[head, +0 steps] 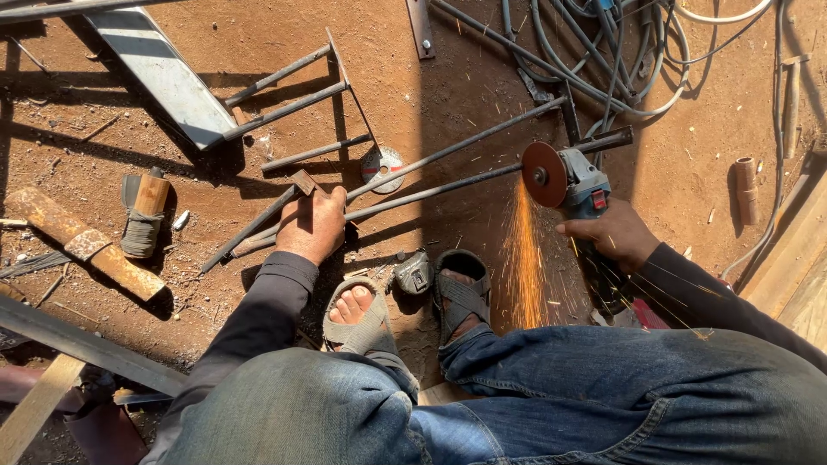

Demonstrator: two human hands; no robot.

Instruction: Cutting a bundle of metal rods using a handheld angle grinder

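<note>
I crouch over red dirt ground. My left hand [312, 224] presses down on a pair of long thin steel rods [448, 176] that run diagonally up to the right. My right hand [607, 234] grips a blue-grey angle grinder [579, 185]. Its reddish cutting disc [544, 174] touches the lower rod, and orange sparks [525, 267] stream down toward my right sandalled foot [461, 293]. My left sandalled foot [353, 314] rests beside it.
A welded rod frame [301, 103] and a grey metal plate [164, 73] lie at the upper left. A hammer [142, 215] and a rusty bar [82, 243] are at the left. Tangled cables [603, 52] fill the upper right. Wooden planks [797, 267] sit at the right edge.
</note>
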